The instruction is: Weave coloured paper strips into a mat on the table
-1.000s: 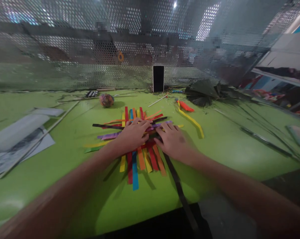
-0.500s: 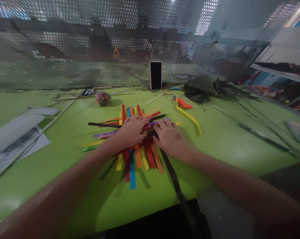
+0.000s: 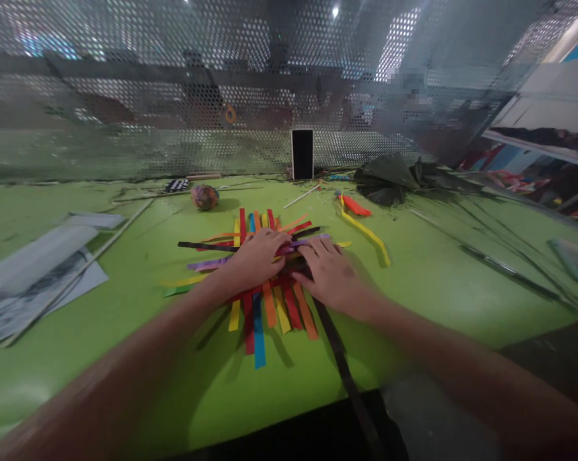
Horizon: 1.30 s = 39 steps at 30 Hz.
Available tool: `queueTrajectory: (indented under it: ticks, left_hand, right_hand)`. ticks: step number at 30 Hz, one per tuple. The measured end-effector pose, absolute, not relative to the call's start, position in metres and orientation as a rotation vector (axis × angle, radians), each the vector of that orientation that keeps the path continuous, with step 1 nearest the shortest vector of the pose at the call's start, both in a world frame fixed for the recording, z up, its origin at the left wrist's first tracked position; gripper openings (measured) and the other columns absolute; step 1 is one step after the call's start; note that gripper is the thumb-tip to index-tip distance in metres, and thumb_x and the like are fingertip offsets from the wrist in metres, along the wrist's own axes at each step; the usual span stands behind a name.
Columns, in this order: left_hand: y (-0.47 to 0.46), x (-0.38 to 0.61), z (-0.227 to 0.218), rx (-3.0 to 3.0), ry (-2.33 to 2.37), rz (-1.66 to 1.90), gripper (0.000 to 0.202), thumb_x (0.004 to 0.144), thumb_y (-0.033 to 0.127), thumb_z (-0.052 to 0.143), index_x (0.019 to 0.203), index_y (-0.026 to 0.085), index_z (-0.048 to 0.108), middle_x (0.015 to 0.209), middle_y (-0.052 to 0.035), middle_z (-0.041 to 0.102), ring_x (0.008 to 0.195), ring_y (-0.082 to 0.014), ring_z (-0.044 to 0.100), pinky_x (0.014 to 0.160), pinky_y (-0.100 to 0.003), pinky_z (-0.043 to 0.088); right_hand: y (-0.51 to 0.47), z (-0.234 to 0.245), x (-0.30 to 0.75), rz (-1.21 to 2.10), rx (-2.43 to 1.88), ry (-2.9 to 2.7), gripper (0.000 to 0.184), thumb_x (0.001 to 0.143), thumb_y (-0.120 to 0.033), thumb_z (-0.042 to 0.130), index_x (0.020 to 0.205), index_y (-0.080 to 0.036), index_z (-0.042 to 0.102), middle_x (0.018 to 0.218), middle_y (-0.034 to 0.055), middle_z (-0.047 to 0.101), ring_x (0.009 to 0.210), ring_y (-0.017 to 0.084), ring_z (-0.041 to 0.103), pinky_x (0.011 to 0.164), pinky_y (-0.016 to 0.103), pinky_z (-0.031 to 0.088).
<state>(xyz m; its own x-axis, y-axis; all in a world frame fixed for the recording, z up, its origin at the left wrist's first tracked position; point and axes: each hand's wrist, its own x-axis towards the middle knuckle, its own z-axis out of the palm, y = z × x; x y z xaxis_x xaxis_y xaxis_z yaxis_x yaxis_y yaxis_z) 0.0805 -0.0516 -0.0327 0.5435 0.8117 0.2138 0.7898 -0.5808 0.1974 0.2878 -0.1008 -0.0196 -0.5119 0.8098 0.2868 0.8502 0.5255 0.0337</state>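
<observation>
1. Both hands worked on crossed, coloured strips (image 3: 282,308) at the middle of a green worktop (image 3: 279,397), the loose ends fanning out around them.
2. Little had changed within the second: the left hand (image 3: 257,259) and the right hand (image 3: 334,272) stayed over the centre, their fingers only slightly shifted.
3. The left hand's fingers bent over the strips, thumb tucked near; whether they pinched the purple strip (image 3: 308,242) could not be told.
4. The right hand's fingers lay close together, its thumb apart; any grip beneath was hidden.
5. A long black strip (image 3: 339,352) again ran from beneath the right hand toward the near edge. With the outer ends barely altered, the work appeared to be in fine adjustment.
6. A separate yellow strip (image 3: 365,233) lay unmoved beyond the right hand, beside an orange-red item (image 3: 356,205).
</observation>
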Motion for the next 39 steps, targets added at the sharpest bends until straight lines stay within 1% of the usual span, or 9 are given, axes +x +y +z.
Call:
queueTrajectory:
  ticks: [3,6,8,11,16,22,27,36,39]
  left_hand:
    - [-0.051,0.080,-0.034,2.695,1.393,0.427,0.042,0.096,0.025,0.054,0.138,0.024,0.061,0.140,-0.0106,0.067,0.132,-0.0317,0.058,0.109,-0.051,0.049]
    - [-0.052,0.081,-0.035,2.684,1.379,0.432,0.040,0.102,0.033,0.050,0.140,0.023,0.061,0.144,-0.0108,0.065,0.135,-0.0324,0.055,0.112,-0.055,0.046]
    - [-0.054,0.082,-0.034,2.686,1.390,0.435,0.042,0.103,0.032,0.049,0.143,0.024,0.059,0.148,-0.0113,0.064,0.137,-0.0331,0.054,0.113,-0.058,0.044]
    - [-0.057,0.085,-0.032,2.685,1.438,0.429,0.050,0.102,0.030,0.050,0.151,0.023,0.052,0.149,-0.0133,0.062,0.139,-0.0341,0.053,0.113,-0.058,0.044]
    - [-0.061,0.088,-0.028,2.688,1.458,0.416,0.047,0.103,0.028,0.049,0.149,0.022,0.054,0.146,-0.0128,0.064,0.137,-0.0339,0.055,0.112,-0.055,0.046]
    - [-0.058,0.087,-0.027,2.666,1.441,0.368,0.048,0.103,0.029,0.049,0.150,0.018,0.054,0.150,-0.0140,0.062,0.140,-0.0352,0.051,0.115,-0.058,0.044]
    - [-0.054,0.087,-0.027,2.666,1.435,0.366,0.049,0.103,0.029,0.049,0.152,0.020,0.053,0.147,-0.0140,0.063,0.139,-0.0337,0.053,0.115,-0.053,0.044]
    - [-0.043,0.083,-0.035,2.621,1.357,0.438,0.049,0.102,0.030,0.049,0.149,0.017,0.056,0.139,-0.0153,0.067,0.134,-0.0348,0.055,0.109,-0.054,0.048]
    - [-0.041,0.082,-0.037,2.625,1.348,0.438,0.046,0.102,0.031,0.050,0.145,0.018,0.059,0.144,-0.0139,0.065,0.137,-0.0345,0.054,0.112,-0.055,0.046]
  right_hand:
    - [-0.116,-0.014,0.292,-0.270,-1.364,-2.462,0.041,0.104,-0.044,0.059,0.134,-0.016,0.063,0.139,0.0183,0.062,0.132,0.035,0.053,0.109,0.052,0.046]
    - [-0.143,-0.012,0.295,-0.223,-1.433,-2.470,0.034,0.104,-0.038,0.056,0.129,-0.017,0.066,0.125,0.0171,0.067,0.117,0.034,0.060,0.098,0.050,0.052]
    - [-0.160,-0.015,0.295,-0.221,-1.478,-2.493,0.028,0.102,-0.032,0.057,0.123,-0.018,0.069,0.115,0.0156,0.069,0.108,0.033,0.063,0.090,0.048,0.053]
    - [-0.172,-0.019,0.294,-0.234,-1.518,-2.509,0.025,0.098,-0.021,0.055,0.117,-0.020,0.071,0.108,0.0145,0.070,0.101,0.031,0.064,0.085,0.047,0.053]
    - [-0.166,-0.019,0.291,-0.188,-1.526,-2.506,0.030,0.092,-0.012,0.056,0.116,-0.020,0.073,0.109,0.0150,0.070,0.102,0.031,0.065,0.085,0.046,0.054]
    - [-0.171,-0.026,0.292,-0.251,-1.533,-2.397,0.037,0.089,-0.004,0.056,0.118,-0.019,0.073,0.105,0.0129,0.070,0.098,0.028,0.065,0.085,0.041,0.055]
    - [-0.175,-0.033,0.294,-0.246,-1.474,-2.358,0.036,0.091,-0.002,0.054,0.116,-0.019,0.075,0.107,0.0126,0.070,0.099,0.026,0.066,0.087,0.039,0.056]
    - [-0.162,-0.032,0.291,-0.296,-1.387,-2.390,0.043,0.089,0.003,0.046,0.109,-0.023,0.076,0.107,0.0119,0.073,0.099,0.028,0.067,0.087,0.042,0.057]
    - [-0.164,-0.032,0.294,-0.338,-1.379,-2.371,0.043,0.089,0.002,0.047,0.110,-0.023,0.075,0.110,0.0120,0.073,0.103,0.029,0.067,0.088,0.043,0.057]
